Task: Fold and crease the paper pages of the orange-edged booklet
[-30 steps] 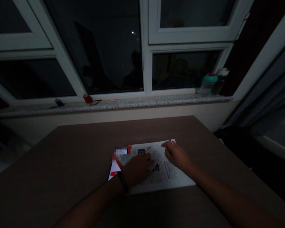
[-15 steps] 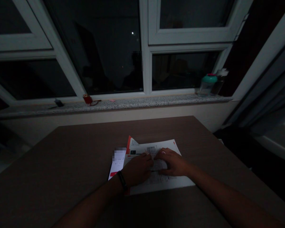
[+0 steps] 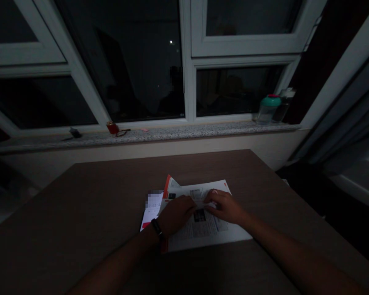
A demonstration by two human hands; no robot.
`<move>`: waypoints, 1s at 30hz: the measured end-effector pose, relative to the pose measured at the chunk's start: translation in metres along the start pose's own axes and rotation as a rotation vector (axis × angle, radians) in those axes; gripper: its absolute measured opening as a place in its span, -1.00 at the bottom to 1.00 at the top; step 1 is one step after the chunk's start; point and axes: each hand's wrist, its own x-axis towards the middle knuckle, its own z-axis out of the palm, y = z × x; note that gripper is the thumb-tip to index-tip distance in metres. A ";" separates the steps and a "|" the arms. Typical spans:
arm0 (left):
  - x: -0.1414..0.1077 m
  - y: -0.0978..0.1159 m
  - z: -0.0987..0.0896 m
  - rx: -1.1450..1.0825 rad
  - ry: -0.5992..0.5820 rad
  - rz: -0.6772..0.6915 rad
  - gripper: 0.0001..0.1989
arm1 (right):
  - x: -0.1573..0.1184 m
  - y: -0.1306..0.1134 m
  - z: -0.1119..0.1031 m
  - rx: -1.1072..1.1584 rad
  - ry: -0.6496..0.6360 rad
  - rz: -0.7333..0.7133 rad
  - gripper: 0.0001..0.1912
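Left hand, right hand handle printed pages inside counter's far edge, fingers curled, pinch unclear; next move likely needs steadying.

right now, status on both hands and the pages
Left hand and right hand at printed pages, nearly meeting, grip unclear. Pages on table, far left corner askew. Phone at their left, partly covered.

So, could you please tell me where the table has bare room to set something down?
The table is bare left of the smartphone, beyond the printed pages toward the windowsill, and right of the right forearm. It is crowded at the pages, with the left hand and right hand over them.
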 end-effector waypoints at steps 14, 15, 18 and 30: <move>0.001 -0.003 0.000 -0.024 0.010 -0.078 -0.81 | 0.003 -0.002 0.003 0.123 0.015 0.135 -0.83; 0.001 -0.004 0.000 -0.029 0.013 -0.076 -0.81 | 0.003 -0.002 0.003 0.130 0.013 0.133 -0.82; 0.001 -0.005 0.002 -0.041 0.025 -0.069 -0.82 | 0.003 -0.002 0.003 0.141 0.012 0.130 -0.81; -0.007 0.000 0.006 -0.047 0.065 0.040 -0.72 | 0.005 0.000 0.001 0.064 0.179 0.156 -0.81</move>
